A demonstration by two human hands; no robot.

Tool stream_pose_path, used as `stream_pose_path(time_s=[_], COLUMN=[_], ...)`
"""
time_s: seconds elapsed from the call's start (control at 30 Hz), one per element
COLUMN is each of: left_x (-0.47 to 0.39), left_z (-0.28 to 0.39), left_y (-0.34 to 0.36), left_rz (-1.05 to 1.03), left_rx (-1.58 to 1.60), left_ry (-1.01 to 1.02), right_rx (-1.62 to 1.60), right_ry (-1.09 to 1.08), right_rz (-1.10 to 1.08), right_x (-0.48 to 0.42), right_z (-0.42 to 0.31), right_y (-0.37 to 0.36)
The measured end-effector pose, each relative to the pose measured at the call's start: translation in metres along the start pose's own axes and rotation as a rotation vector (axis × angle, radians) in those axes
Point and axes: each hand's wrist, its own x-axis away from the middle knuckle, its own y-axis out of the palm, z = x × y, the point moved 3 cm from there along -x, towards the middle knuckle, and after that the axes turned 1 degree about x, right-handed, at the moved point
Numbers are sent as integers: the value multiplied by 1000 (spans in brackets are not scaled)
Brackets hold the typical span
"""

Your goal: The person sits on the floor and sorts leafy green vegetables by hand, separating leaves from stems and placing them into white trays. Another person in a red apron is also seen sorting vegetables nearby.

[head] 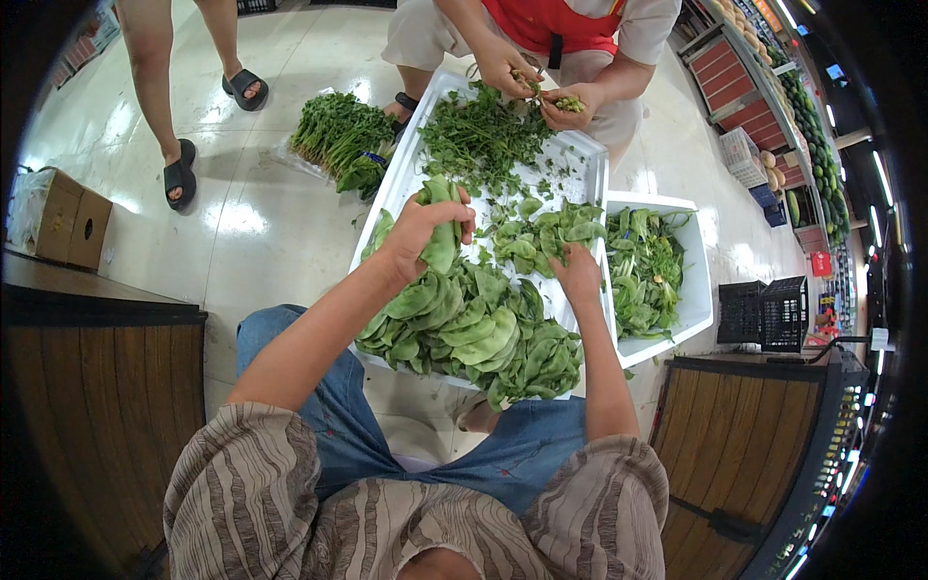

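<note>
My left hand is closed around a bunch of flat green pods above the white foam tray. At the tray's right side, my right hand touches a small heap of green leaves; whether its fingers grip any is hidden. A large pile of broad green leaves or pods fills the near end of the tray, in front of my knees. Leafy herbs lie at its far end. A second white foam box with mixed greens stands against the tray's right side.
Opposite me, a co-worker in a red apron holds herb stems over the tray. Bundled greens lie on the floor to the left. Another person's feet in black sandals stand farther left. Wooden-sided stands flank me; black crates are at right.
</note>
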Motion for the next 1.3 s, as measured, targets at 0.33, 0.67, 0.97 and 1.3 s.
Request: stream_pose_path(time_s=[0.33, 0.67, 0.97, 1.3], left_x=[-1, -2, 3, 2], left_z=[-8, -24, -24, -24], left_y=[4, 2, 6, 6], left_rz=[-59, -32, -20, -27], left_rx=[-95, 23, -19, -39], left_ry=[-46, -81, -110, -100], right_rx=[92, -1471, -1637, -1405], right_ry=[-48, 214, 157, 37], right_rz=[98, -426, -541, -436], right_x=[-5, 9, 27, 30], right_z=[20, -69, -107, -112], right_y=[16, -55, -69, -70])
